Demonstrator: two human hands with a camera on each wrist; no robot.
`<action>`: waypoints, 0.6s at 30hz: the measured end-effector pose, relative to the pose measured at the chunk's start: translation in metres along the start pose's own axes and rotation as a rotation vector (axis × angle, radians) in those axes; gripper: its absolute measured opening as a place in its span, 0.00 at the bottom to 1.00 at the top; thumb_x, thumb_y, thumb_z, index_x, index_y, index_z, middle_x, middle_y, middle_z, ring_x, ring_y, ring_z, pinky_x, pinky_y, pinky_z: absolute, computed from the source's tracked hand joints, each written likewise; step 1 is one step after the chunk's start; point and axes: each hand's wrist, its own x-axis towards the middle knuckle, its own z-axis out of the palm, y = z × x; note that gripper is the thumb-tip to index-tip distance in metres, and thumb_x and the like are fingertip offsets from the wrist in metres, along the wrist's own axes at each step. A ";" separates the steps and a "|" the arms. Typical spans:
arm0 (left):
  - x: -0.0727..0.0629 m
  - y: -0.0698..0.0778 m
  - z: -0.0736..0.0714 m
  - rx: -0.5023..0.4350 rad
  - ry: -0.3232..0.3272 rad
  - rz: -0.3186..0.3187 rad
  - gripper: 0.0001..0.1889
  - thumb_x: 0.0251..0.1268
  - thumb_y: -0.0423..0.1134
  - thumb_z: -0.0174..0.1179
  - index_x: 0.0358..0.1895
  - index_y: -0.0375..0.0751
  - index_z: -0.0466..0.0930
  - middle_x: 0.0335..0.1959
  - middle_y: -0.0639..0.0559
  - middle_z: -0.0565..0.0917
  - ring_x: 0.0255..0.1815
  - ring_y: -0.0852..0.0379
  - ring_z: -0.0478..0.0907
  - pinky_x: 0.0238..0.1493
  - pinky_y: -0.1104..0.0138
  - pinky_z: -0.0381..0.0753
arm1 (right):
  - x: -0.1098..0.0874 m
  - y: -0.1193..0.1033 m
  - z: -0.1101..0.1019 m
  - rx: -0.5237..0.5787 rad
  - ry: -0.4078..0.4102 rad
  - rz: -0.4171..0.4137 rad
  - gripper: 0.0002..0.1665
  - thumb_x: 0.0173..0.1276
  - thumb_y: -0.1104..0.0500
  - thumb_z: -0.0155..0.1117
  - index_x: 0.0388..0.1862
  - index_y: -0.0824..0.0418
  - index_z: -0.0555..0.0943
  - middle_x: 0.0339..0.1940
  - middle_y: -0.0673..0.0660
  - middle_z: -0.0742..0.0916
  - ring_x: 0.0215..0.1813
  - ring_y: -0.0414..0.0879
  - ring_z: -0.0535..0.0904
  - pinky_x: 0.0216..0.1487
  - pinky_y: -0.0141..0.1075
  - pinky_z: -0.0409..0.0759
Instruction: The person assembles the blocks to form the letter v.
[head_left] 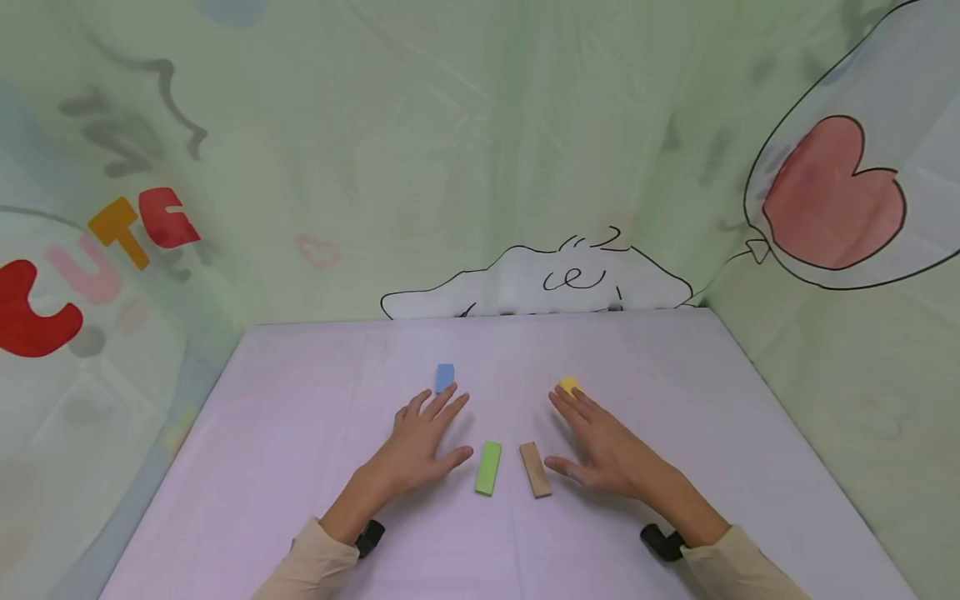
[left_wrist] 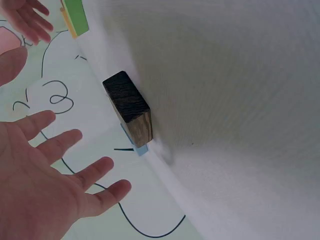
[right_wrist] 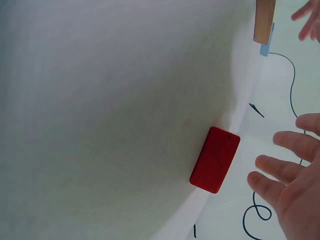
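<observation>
My left hand (head_left: 420, 446) hovers over the left of the table with its fingers spread, holding nothing. Its fingertips overlap the near end of a blue block (head_left: 445, 375) in the head view. Under that hand the left wrist view shows a wooden block with a black top (left_wrist: 126, 97), hidden from the head camera. My right hand (head_left: 615, 450), fingers extended and holding nothing, partly covers a yellow block (head_left: 570, 383). Below it lies a red block (right_wrist: 215, 160), seen only in the right wrist view. Between the thumbs lie a green block (head_left: 488, 468) and a brown wooden block (head_left: 536, 470).
A pale cloth covers the table (head_left: 315, 367). Printed fabric (head_left: 360, 150) with cartoon drawings, letters and a heart balloon stands behind it and at both sides. Black devices sit on both wrists, by the beige sleeves (head_left: 311, 562).
</observation>
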 end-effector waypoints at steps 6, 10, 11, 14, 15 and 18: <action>-0.001 -0.001 0.002 -0.049 -0.039 0.068 0.39 0.76 0.56 0.60 0.85 0.52 0.59 0.88 0.51 0.58 0.86 0.34 0.55 0.78 0.31 0.58 | -0.002 0.001 0.000 0.017 0.006 -0.059 0.54 0.71 0.35 0.69 0.83 0.64 0.64 0.83 0.64 0.71 0.82 0.64 0.69 0.78 0.59 0.72; 0.000 -0.002 0.003 -0.094 -0.044 0.113 0.39 0.76 0.54 0.62 0.84 0.50 0.61 0.87 0.49 0.62 0.85 0.35 0.58 0.77 0.32 0.60 | -0.002 -0.001 0.001 0.033 0.014 -0.077 0.53 0.71 0.37 0.70 0.83 0.63 0.64 0.82 0.63 0.74 0.80 0.62 0.72 0.76 0.58 0.75; 0.000 -0.002 0.004 -0.102 -0.045 0.121 0.38 0.75 0.53 0.62 0.84 0.50 0.61 0.86 0.49 0.63 0.84 0.35 0.59 0.77 0.33 0.61 | -0.002 -0.002 0.001 0.037 0.017 -0.079 0.52 0.71 0.37 0.71 0.83 0.63 0.65 0.81 0.63 0.74 0.80 0.61 0.73 0.75 0.58 0.76; 0.001 -0.002 0.006 -0.115 -0.043 0.136 0.38 0.75 0.52 0.63 0.83 0.49 0.63 0.84 0.48 0.66 0.82 0.38 0.62 0.76 0.36 0.64 | -0.002 -0.004 0.001 0.047 0.017 -0.078 0.51 0.71 0.38 0.71 0.82 0.62 0.66 0.80 0.62 0.76 0.78 0.60 0.75 0.73 0.57 0.78; 0.001 -0.003 0.006 -0.121 -0.045 0.141 0.37 0.75 0.52 0.63 0.83 0.48 0.63 0.84 0.48 0.67 0.81 0.39 0.63 0.75 0.36 0.64 | -0.001 -0.004 0.001 0.048 0.012 -0.075 0.50 0.71 0.38 0.71 0.82 0.62 0.66 0.80 0.62 0.77 0.78 0.60 0.75 0.72 0.57 0.79; 0.003 -0.002 0.009 -0.122 -0.066 0.154 0.37 0.74 0.51 0.64 0.82 0.48 0.64 0.83 0.50 0.68 0.80 0.42 0.65 0.74 0.38 0.66 | 0.001 -0.006 0.001 0.050 -0.020 -0.067 0.49 0.71 0.38 0.70 0.82 0.61 0.67 0.79 0.60 0.78 0.77 0.59 0.76 0.72 0.58 0.79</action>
